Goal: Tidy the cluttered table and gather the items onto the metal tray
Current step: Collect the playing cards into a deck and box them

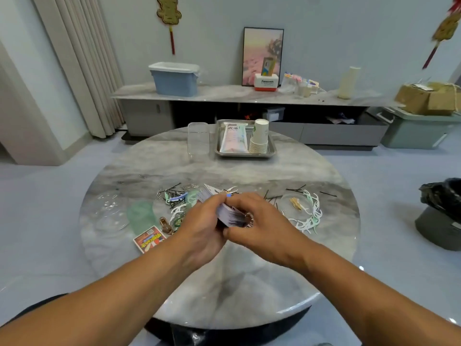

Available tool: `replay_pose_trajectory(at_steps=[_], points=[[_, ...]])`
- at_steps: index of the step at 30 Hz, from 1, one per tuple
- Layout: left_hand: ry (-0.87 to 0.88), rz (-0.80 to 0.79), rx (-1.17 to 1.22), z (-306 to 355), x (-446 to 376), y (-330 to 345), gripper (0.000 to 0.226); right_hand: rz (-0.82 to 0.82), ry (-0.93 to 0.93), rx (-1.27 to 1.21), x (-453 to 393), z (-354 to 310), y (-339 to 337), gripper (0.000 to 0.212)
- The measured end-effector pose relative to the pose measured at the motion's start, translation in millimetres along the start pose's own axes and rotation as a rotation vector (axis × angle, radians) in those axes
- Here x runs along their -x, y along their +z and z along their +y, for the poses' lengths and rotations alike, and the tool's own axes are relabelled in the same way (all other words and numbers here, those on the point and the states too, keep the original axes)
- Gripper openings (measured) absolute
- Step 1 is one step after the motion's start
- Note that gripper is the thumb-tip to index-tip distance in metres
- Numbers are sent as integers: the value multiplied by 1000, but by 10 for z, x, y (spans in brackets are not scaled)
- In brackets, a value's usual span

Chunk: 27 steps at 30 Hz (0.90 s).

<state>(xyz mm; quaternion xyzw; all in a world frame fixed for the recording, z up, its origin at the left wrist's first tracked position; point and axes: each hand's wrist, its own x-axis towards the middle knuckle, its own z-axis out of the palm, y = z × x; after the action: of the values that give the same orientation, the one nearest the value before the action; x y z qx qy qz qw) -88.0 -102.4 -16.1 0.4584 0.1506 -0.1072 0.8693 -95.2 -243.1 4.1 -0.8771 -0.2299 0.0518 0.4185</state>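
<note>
Both hands hold a stack of playing cards (pixel 228 216) above the middle of the round marble table (pixel 249 168). My left hand (pixel 202 228) grips the stack from the left, and my right hand (pixel 259 221) grips it from the right. The metal tray (pixel 272 152) stands at the table's far side with a white pouch (pixel 234 141) and a stack of paper cups (pixel 260 137) in it. Loose hairpins (pixel 172 189), white floss picks (pixel 311 218), a red card box (pixel 149 239) and a small brown padlock (pixel 166 226) lie scattered around my hands.
A clear plastic box (pixel 198 139) stands left of the tray. A clear lid (pixel 109 213) and a green plastic piece (pixel 141 216) lie at the table's left. Behind the table runs a low sideboard (pixel 224 94). A black-bagged bin (pixel 441 216) stands on the floor at right.
</note>
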Motion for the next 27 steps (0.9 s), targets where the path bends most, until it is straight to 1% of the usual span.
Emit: replay_pose_trajectory(at_steps=[1, 2, 3, 6, 7, 8, 10, 11, 12, 15, 17, 19, 23, 25, 27], points=[[-24, 9, -4, 73, 28, -53, 28, -108, 20, -86, -19, -47, -95, 29], [-36, 8, -9, 123, 65, -100, 27, -153, 63, -186, -44, -78, -164, 25], [-37, -4, -6, 160, 90, -135, 27, -125, 127, -282, -81, -102, -202, 23], [-19, -43, 17, 163, 166, -168, 29, 149, 342, -539, -145, -59, -157, 27], [-23, -66, 30, 132, 175, -187, 28, 174, 407, -642, -141, -27, -113, 31], [-28, -80, 41, 101, 193, -202, 28, 156, 454, -735, -128, 14, -61, 34], [-35, -91, 85, 20, 201, -258, 30, 90, 511, -849, -117, 71, 30, 28], [-45, -89, 112, -19, 197, -295, 31, 72, 530, -857, -119, 85, 69, 20], [-60, -87, 131, -43, 193, -341, 32, 64, 542, -845, -136, 122, 108, 17], [-84, -97, 131, -39, 165, -460, 32, 53, 590, -803, -181, 184, 182, 18], [-87, -73, 99, -59, 152, -513, 36, 50, 628, -804, -181, 254, 221, 24], [-86, -29, 59, -98, 145, -535, 38, 40, 662, -812, -163, 321, 236, 23], [-87, 81, -98, -183, 120, -596, 33, -14, 695, -764, -126, 399, 300, 11], [-85, 97, -162, -241, 96, -609, 33, -28, 710, -738, -89, 408, 334, 13], [-84, 117, -190, -304, 69, -628, 32, -4, 731, -725, -65, 422, 364, 17]])
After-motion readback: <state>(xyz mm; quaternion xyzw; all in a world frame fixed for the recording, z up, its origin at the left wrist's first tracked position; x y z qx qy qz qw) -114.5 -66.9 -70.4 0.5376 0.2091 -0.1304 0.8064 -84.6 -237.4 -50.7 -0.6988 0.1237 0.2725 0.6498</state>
